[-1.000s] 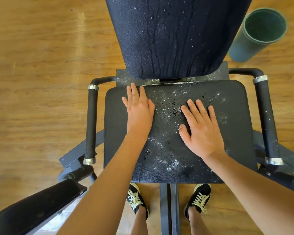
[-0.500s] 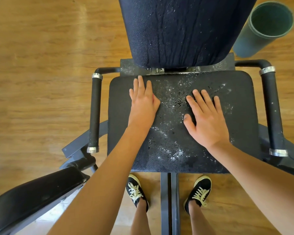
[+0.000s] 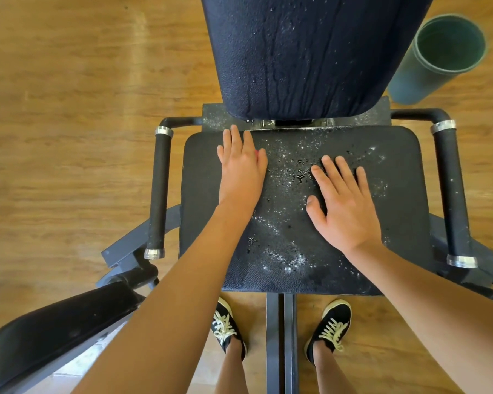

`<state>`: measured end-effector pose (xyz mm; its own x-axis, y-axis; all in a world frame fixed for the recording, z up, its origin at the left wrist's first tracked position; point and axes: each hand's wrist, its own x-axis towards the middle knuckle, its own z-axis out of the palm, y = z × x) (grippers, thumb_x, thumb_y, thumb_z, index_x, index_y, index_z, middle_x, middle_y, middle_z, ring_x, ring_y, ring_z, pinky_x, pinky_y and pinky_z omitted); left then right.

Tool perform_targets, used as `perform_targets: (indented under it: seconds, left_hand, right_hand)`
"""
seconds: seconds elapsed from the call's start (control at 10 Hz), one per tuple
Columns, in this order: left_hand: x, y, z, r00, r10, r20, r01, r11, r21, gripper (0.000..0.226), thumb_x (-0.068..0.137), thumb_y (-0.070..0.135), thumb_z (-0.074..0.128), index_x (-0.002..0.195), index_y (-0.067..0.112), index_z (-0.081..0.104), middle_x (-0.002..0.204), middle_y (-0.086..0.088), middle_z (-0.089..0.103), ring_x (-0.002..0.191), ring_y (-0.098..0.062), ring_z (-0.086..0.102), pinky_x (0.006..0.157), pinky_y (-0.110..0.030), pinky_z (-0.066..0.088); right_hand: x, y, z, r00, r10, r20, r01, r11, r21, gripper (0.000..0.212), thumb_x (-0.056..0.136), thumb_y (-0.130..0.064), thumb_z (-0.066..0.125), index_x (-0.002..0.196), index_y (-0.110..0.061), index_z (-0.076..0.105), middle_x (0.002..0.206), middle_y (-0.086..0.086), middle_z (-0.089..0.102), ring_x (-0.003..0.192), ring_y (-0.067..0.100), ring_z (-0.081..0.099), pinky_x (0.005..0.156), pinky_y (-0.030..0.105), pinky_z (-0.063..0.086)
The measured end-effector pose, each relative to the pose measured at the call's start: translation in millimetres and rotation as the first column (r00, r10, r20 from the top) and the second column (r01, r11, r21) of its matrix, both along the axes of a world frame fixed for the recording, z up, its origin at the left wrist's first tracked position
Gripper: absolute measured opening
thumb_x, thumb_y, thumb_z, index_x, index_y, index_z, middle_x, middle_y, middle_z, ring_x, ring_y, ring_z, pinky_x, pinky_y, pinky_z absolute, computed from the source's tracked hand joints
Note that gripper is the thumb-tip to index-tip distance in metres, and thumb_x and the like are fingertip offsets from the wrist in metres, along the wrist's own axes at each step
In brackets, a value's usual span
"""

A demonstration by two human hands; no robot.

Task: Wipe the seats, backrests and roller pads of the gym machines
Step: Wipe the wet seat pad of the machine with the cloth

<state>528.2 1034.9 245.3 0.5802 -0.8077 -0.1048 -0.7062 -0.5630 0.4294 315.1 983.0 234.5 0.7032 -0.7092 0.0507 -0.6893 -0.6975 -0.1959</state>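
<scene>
While both hands lie flat on the wet seat (image 3: 202, 223), left hand (image 3: 241, 169) fingers together, right hand (image 3: 345, 203) fingers spread, neither visibly holds a cloth. Risk: bare palms only smear droplets; streaked backrest (image 3: 305, 52) behind may drip, re-wetting seat.

One head camera, facing steeply down
We look from close above onto the black textured padded seat (image 3: 202, 189) and brown wooden floor (image 3: 69, 137).
</scene>
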Motion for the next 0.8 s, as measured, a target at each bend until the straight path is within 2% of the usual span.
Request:
perform_targets:
  seconds: [0.3,0.4,0.5,0.8]
  left_hand:
    - [-17.2,32.9,-0.2,0.998,-0.057,-0.014,0.056,0.998,-0.024,0.049,0.105,0.012,0.044,0.151,-0.004,0.040,0.165,-0.029,0.019,0.155,-0.041,0.015,0.124,-0.056,0.018]
    - [-27.8,52.3,-2.2,0.998,-0.065,-0.020,0.064,0.997,-0.030,0.048,0.104,0.012,0.044,0.150,-0.004,0.043,0.165,-0.028,0.021,0.155,-0.042,0.017,0.122,-0.058,0.021]
    - [-31.5,61.6,-1.6,0.996,-0.083,-0.023,0.082,0.996,-0.022,0.052,0.104,0.018,0.036,0.151,-0.004,0.040,0.165,-0.028,0.020,0.155,-0.041,0.015,0.123,-0.056,0.018]
    - [-13.6,27.4,3.0,0.997,-0.079,0.007,0.078,0.997,0.027,0.052,0.109,0.016,0.038,0.155,-0.005,0.031,0.166,-0.028,0.017,0.156,-0.040,0.010,0.125,-0.052,0.013]
  right_hand:
    - [-0.3,-0.2,0.7,1.000,0.003,0.005,-0.003,1.000,0.003,0.057,0.102,-0.038,0.037,0.153,-0.012,0.044,0.164,0.010,0.034,0.155,0.030,0.022,0.125,0.057,0.016]
    - [-0.2,0.0,0.8,1.000,0.002,0.003,-0.002,1.000,0.000,0.057,0.102,-0.038,0.036,0.153,-0.012,0.043,0.164,0.010,0.033,0.155,0.030,0.022,0.125,0.057,0.016]
    - [-0.4,-0.4,0.7,1.000,0.002,-0.002,-0.002,1.000,-0.002,0.057,0.102,-0.038,0.036,0.153,-0.012,0.043,0.165,0.010,0.033,0.155,0.030,0.021,0.125,0.057,0.016]
    - [-0.7,-0.5,0.4,1.000,0.002,0.001,-0.002,1.000,0.003,0.057,0.102,-0.038,0.037,0.153,-0.013,0.043,0.165,0.009,0.033,0.155,0.029,0.021,0.125,0.057,0.015]
